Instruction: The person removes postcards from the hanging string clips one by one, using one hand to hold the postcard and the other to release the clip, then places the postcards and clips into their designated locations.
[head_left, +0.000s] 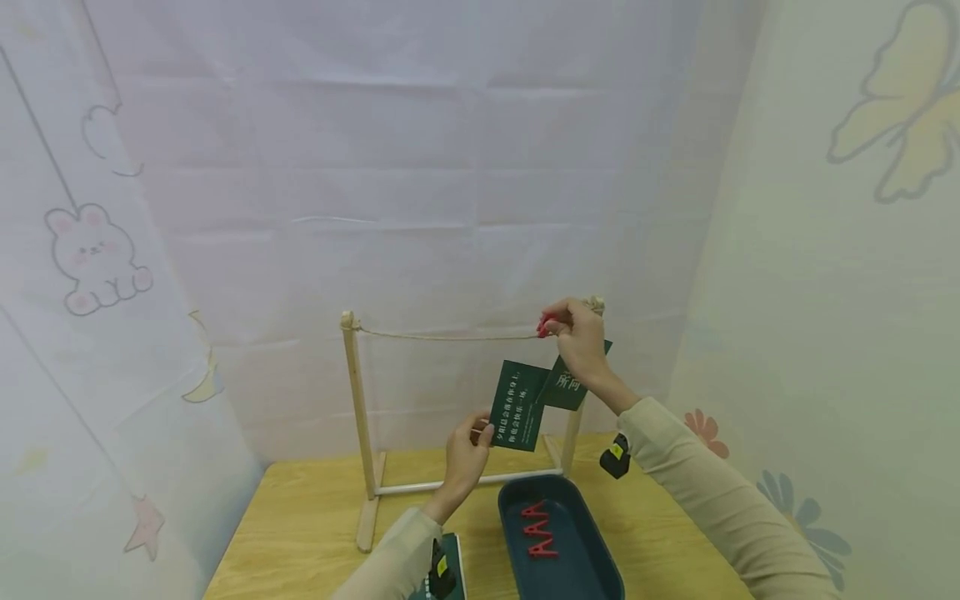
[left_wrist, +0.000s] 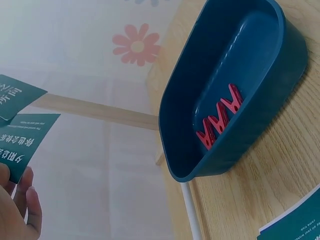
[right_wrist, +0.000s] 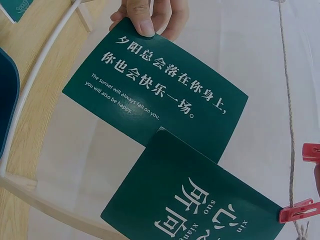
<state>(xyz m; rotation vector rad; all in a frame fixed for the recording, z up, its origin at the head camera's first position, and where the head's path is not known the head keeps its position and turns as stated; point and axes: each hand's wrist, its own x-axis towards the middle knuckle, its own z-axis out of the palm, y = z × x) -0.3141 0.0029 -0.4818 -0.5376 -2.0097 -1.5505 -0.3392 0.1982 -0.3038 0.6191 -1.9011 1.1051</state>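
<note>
My left hand (head_left: 467, 457) pinches a dark green card (right_wrist: 155, 85) with white Chinese and English text by one edge. My right hand (head_left: 582, 340) holds a red clothespin (right_wrist: 312, 152) beside the string (head_left: 450, 337), its fingers mostly out of the right wrist view. Another green card (right_wrist: 195, 195) hangs at the string's right end, a second red clothespin (right_wrist: 299, 211) gripping its corner. The two cards overlap at their corners in the right wrist view. In the head view my right hand hides part of the hanging card.
A wooden frame (head_left: 358, 408) with a white lower bar (head_left: 408, 487) carries the string. In front of it on the table (head_left: 300, 517) stands a dark blue tray (left_wrist: 295, 55) with three red clothespins (left_wrist: 218, 118). More green cards (left_wrist: 300, 222) lie left of the tray.
</note>
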